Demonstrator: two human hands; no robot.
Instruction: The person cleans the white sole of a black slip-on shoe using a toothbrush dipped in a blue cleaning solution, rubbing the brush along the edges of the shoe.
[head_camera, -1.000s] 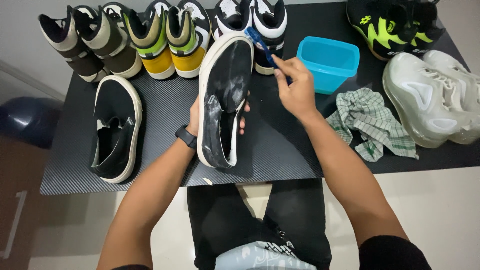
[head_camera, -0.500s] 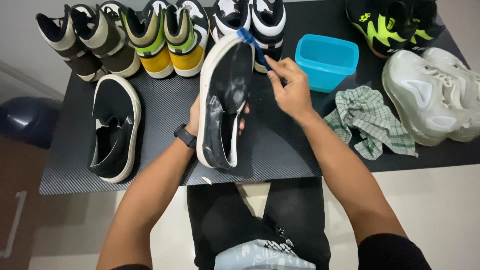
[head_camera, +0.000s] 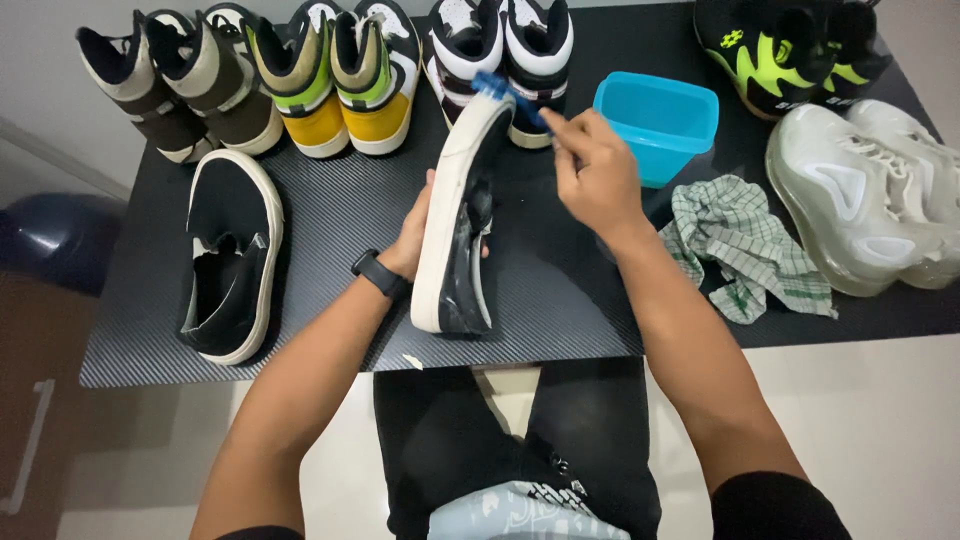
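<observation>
My left hand (head_camera: 418, 232) holds a black slip-on shoe (head_camera: 462, 222) with a white sole, tipped on its side above the black table (head_camera: 340, 200). The hand sits behind the shoe, mostly hidden by it, with a black watch on the wrist. My right hand (head_camera: 597, 172) grips a blue toothbrush (head_camera: 503, 92), whose head rests against the white rim at the shoe's toe. The matching black slip-on shoe (head_camera: 232, 252) lies flat on the table to the left.
Pairs of high-top sneakers (head_camera: 330, 75) line the table's back edge. A blue plastic tub (head_camera: 655, 122) stands right of my right hand, with a checked cloth (head_camera: 745, 255) in front of it. Pale bulky sneakers (head_camera: 865, 195) and black-and-neon shoes (head_camera: 790, 50) fill the right side.
The held shoe has turned further onto its side, showing more of its white sole. My right hand has shifted the toothbrush along the toe end of the shoe.
</observation>
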